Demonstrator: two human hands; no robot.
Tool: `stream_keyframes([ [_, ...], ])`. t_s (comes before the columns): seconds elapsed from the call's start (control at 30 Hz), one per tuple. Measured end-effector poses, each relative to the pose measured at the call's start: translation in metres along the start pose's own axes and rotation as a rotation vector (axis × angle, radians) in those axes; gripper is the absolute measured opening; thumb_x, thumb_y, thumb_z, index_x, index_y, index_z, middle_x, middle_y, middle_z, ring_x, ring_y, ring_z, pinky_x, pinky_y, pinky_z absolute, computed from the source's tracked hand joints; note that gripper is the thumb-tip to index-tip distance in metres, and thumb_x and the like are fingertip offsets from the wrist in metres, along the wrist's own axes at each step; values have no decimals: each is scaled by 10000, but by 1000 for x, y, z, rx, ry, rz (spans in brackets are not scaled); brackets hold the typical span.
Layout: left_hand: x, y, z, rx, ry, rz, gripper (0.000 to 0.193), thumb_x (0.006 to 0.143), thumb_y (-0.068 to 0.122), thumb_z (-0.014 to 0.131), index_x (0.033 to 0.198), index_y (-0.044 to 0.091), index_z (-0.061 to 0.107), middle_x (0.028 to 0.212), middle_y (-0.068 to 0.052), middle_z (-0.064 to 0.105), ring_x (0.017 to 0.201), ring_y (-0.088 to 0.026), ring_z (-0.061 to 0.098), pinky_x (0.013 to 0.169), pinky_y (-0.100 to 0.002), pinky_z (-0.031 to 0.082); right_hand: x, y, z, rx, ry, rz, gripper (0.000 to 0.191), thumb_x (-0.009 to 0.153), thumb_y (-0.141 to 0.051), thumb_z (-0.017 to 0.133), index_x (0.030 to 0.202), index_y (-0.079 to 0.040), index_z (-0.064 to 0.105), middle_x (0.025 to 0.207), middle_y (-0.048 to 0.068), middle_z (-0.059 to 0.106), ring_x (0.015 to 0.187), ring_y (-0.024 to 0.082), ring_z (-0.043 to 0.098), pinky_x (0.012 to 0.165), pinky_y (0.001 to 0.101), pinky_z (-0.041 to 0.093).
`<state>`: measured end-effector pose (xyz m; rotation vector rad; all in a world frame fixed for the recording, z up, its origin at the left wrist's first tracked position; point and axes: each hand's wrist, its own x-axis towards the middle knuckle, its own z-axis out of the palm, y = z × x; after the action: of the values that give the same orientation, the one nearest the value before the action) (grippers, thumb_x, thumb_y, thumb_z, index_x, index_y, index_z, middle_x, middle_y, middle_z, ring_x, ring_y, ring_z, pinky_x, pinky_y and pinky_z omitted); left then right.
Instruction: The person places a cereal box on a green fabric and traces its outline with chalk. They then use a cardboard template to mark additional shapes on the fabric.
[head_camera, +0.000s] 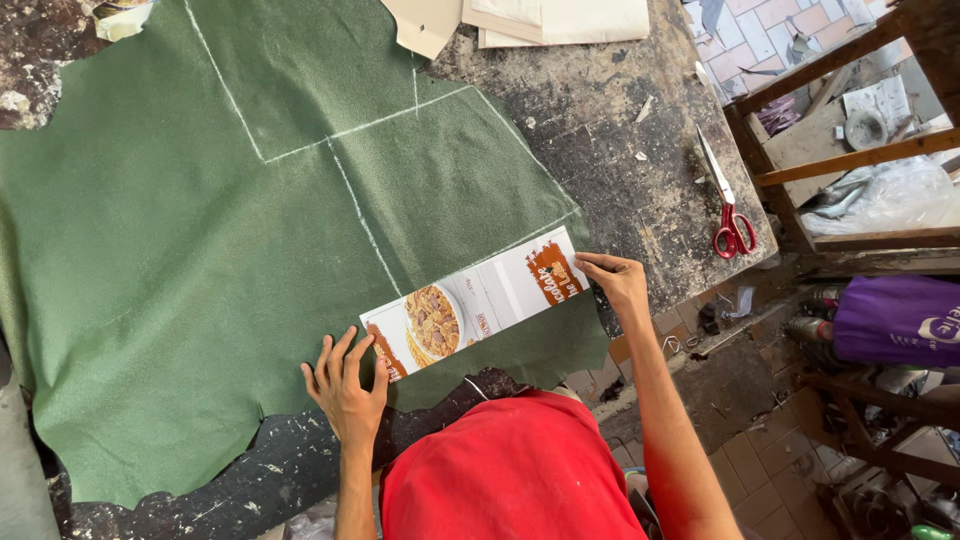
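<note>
I press my left hand (345, 385) flat, fingers spread, on one end of the cardboard strip (475, 303). My right hand (618, 280) pinches the other end. The strip lies on the green leather (180, 270), along a chalk line (365, 220). The smooth card could slide on the bumpy leather if I let up.

We see one flattened food-box panel (478, 305), a long white strip with orange-brown ends and a picture of what may be cereal in a bowl. It lies slanted on the green sheet (180, 260), near its lower edge.
</note>
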<state>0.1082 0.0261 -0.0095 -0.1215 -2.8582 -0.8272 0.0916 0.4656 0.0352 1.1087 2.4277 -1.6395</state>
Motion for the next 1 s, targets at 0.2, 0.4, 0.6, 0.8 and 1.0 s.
stream_keyframes([
  [0.2,-1,-2,2,-3,-8,7,371,935,430,696,1278,289,678,1461,89,574,1497,-247,387,1284,-635,131,-4,-2,2,-12,35,15,225,872,-215,809,1076,-122,825,880,31,799,732,74,691,628,220,528],
  [0.4,-1,-1,-1,-26,-17,10,389,922,486,691,1263,300,695,1461,92,571,1499,-243,373,1279,-639,123,-8,-3,3,33,53,6,220,866,-210,810,1067,-122,823,881,31,799,727,72,699,620,218,535],
  [0.6,4,9,-14,38,-27,40,416,911,474,703,1274,273,667,1460,72,547,1482,-254,379,1255,-655,138,-15,-9,7,51,70,-72,217,868,-201,812,1059,-98,825,868,20,787,732,59,677,627,202,515],
  [0.8,11,24,-26,146,-153,52,424,898,291,701,1312,251,618,1453,5,499,1429,-251,401,1219,-656,192,-28,-25,13,-111,108,-60,198,891,-228,817,1063,-130,829,646,-47,478,588,55,382,509,269,291],
  [1.0,16,67,-19,510,-350,251,858,843,-30,600,1553,397,376,1525,-166,437,1392,-391,442,1151,-598,316,-31,-35,24,-332,132,-107,193,886,-192,804,1070,-135,805,638,-17,425,575,77,384,501,284,336],
])
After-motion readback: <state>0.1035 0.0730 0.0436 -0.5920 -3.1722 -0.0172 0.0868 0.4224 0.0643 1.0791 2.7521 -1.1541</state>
